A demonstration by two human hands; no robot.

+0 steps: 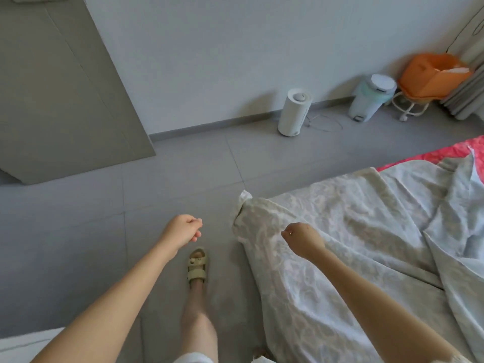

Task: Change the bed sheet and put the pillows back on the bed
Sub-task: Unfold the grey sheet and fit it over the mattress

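Observation:
A pale patterned bed sheet (327,231) lies over the bed, and its near corner (243,205) sticks out over the floor. A second, crumpled pale sheet (461,205) is heaped on the right. Red patterned fabric (445,153) shows at the bed's far edge. My right hand (301,238) hovers over the sheet near that corner; its fingers are curled under and no cloth shows in them. My left hand (183,230) hangs over the floor left of the bed, loosely curled and holding nothing. No pillow is in view.
My sandalled foot (197,264) stands on the grey tiled floor beside the bed. Along the far wall stand a white humidifier (293,112) with its cord, a pedal bin (372,96) and an orange bag on a stool (432,74). A grey door (60,87) is at left.

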